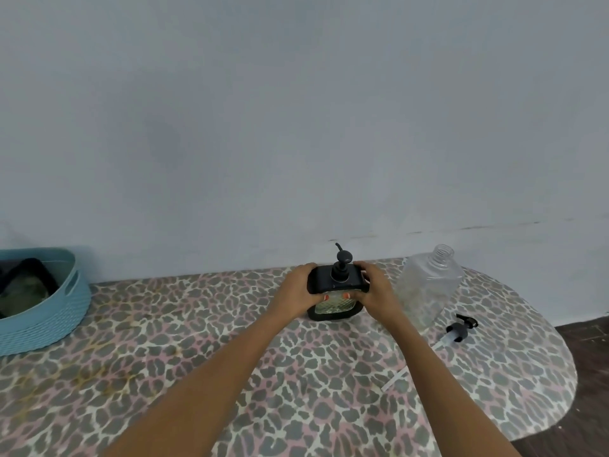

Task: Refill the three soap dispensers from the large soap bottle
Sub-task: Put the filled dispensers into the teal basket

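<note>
A black-framed soap dispenser (pixel 334 306) with a textured glass front and a black pump stands near the far edge of the table. My left hand (pixel 296 288) grips its left side and my right hand (pixel 377 286) grips its right side, thumbs on the glass front. To its right stands the large clear soap bottle (pixel 428 288), open at the neck and without a cap. Its black pump head (pixel 459 331), with a long clear tube, lies on the table just right of the bottle.
The table (pixel 197 341) wears a leopard-print cloth and curves away at the right, where dark floor (pixel 586 341) shows. A light blue woven basket (pixel 49 311) with dark contents sits at the far left. A plain grey wall (pixel 296 127) rises directly behind.
</note>
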Action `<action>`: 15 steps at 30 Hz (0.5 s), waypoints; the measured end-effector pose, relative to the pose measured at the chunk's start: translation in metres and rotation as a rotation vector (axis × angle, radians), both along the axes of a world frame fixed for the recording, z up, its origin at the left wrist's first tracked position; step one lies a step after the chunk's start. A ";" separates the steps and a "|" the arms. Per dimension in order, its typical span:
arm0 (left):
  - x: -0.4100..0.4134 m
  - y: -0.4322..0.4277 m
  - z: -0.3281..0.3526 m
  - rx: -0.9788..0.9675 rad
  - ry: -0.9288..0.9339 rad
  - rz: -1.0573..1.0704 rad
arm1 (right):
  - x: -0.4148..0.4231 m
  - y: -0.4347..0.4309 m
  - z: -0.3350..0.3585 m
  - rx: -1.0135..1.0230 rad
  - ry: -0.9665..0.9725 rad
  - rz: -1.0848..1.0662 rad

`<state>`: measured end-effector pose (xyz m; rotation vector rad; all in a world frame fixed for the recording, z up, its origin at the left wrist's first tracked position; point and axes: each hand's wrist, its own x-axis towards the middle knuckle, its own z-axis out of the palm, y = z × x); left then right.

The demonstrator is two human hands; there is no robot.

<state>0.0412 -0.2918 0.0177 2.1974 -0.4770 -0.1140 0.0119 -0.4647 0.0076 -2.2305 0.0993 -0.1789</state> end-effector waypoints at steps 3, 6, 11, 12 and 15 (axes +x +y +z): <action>-0.003 0.016 0.009 0.010 -0.008 0.020 | 0.000 0.013 0.009 0.000 -0.001 0.027; -0.008 0.037 0.023 0.011 -0.027 0.042 | 0.003 0.032 0.024 -0.009 -0.005 0.074; -0.017 0.082 0.054 -0.026 -0.067 0.106 | 0.008 0.069 0.054 -0.017 -0.039 0.154; -0.018 0.091 0.059 -0.029 -0.076 0.119 | 0.008 0.077 0.060 -0.013 -0.048 0.167; -0.023 0.125 0.076 -0.032 -0.099 0.171 | 0.012 0.108 0.080 -0.006 -0.065 0.237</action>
